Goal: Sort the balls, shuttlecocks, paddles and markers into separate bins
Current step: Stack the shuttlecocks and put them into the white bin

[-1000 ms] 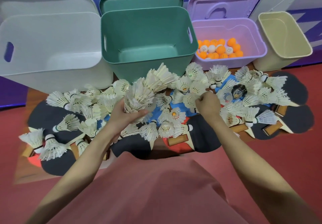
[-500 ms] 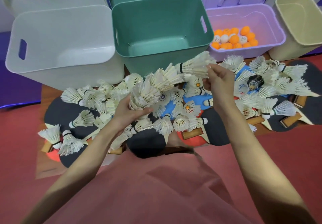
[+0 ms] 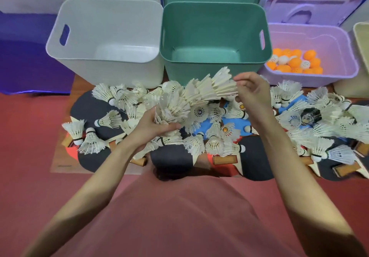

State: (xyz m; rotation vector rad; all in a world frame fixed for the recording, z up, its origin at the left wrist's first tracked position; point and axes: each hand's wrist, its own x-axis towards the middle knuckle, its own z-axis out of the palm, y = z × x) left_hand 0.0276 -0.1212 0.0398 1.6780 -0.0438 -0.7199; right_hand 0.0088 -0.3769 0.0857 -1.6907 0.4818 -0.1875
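Head view, left hand: the left hand [image 3: 152, 128] is curled around the near end of a nested stack of shuttlecocks [image 3: 191, 96], fingers wrapped under it, thumb on top
Head view, right hand: the right hand [image 3: 253, 92] meets the far end of that stack, thumb and fingertips [image 3: 238, 80] pinching the feather rim of the last shuttlecock
Stack: it arcs up from the left hand toward the right, hanging just in front of the green bin [image 3: 214, 36] and above the pile
Loose shuttlecocks: plenty more loose shuttlecocks [image 3: 214, 142] lie scattered on the mat, on both sides of the arms
Paddles: black and red paddles [image 3: 171, 159] lie flat under the feathers, wooden handles poking out toward the person
Green bin: nothing visible inside, its lid propped behind it
White bin: the white bin [image 3: 103, 36] sits just left of the green one, touching it, floor bare
Purple bin: the purple bin [image 3: 311, 42] on the right holds the orange and white balls [image 3: 295, 62]
Beige bin: the beige bin [image 3: 362, 42] is cut off at the right edge, contents can't be made out
Markers: cannot pick any out in this pile
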